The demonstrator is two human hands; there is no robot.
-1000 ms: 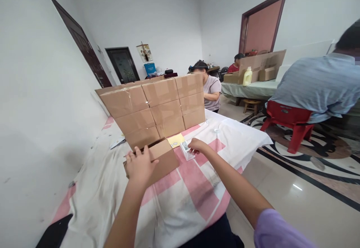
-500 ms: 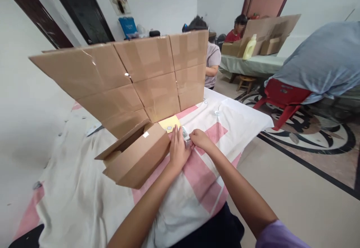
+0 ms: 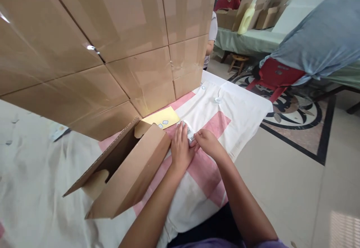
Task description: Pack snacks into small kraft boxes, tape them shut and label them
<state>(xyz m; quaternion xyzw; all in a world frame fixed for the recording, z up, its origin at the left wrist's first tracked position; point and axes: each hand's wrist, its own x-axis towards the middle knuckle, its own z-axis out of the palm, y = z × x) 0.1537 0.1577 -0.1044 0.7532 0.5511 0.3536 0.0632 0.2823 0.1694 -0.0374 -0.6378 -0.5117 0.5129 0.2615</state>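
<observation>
My left hand (image 3: 180, 148) and my right hand (image 3: 206, 143) meet on a small white item (image 3: 189, 132) lying on the pink and white cloth of the table (image 3: 202, 165). Both hands have their fingers curled around it, so most of it is hidden. Just left of my left hand an open cardboard box (image 3: 126, 169) lies on its side with its flaps spread. A yellow paper (image 3: 161, 117) with small white stickers lies just beyond the hands.
A wall of stacked sealed cardboard boxes (image 3: 112, 45) rises behind the open box. Other people sit past it and at a green-covered table (image 3: 247, 39) at the back right. A red plastic chair (image 3: 277, 77) stands on the tiled floor to the right.
My left hand left the open box and came over to the small white item beside my right hand. The view has moved closer and tilted down.
</observation>
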